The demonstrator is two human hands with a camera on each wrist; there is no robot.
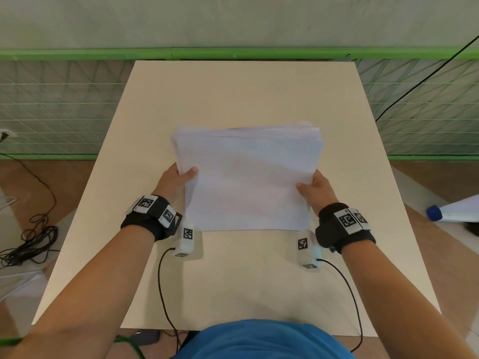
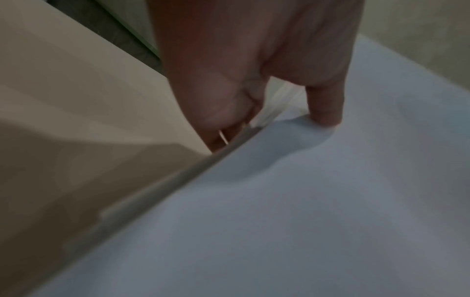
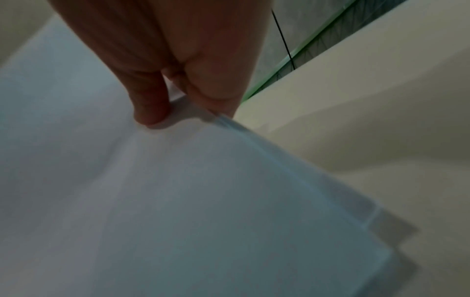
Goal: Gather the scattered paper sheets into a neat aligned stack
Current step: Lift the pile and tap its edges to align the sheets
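Note:
A thick stack of white paper sheets [image 1: 247,177] stands tilted on its near edge in the middle of the beige table [image 1: 233,94]. Its top edges are slightly fanned and uneven. My left hand [image 1: 178,177] grips the stack's left side, thumb on the front face and fingers behind. My right hand [image 1: 315,186] grips the right side the same way. In the left wrist view my left hand [image 2: 267,112] pinches the paper stack [image 2: 305,201] at its edge. The right wrist view shows my right hand [image 3: 188,108] pinching the paper stack [image 3: 178,201].
Two small white tagged sensor blocks [image 1: 186,240] [image 1: 307,251] with black cables hang under my wrists, close to the table. A green netted fence [image 1: 51,104] runs behind the table. Coiled black cable [image 1: 28,242] lies on the floor at left. A white bottle with blue cap [image 1: 451,211] lies at right.

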